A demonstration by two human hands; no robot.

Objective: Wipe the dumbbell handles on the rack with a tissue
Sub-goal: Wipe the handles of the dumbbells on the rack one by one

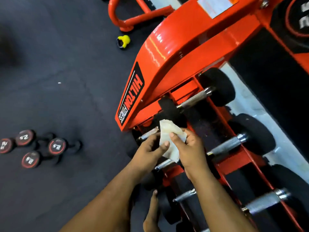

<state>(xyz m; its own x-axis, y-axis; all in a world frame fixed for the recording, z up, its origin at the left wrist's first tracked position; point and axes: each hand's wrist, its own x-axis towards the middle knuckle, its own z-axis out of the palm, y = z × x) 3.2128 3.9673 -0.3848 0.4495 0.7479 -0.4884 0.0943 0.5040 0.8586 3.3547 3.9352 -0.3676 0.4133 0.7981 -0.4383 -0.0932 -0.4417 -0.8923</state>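
While both my left hand point(151, 148) and right hand point(187, 148) pinch the tissue point(168, 131), the rack's point(175, 52) end dumbbell handle point(148, 133) lies probably just under my left fingers, running along the rack's front edge.

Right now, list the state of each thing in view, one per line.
tissue: crumpled, held between both hands above the rack.
left hand: pinching the tissue.
right hand: gripping the tissue.
rack: orange, loaded with dumbbells.
racked dumbbell handles: bare metal, none touched by the tissue.
small dumbbells: lying loose on the floor.
yellow kettlebell: on the floor.
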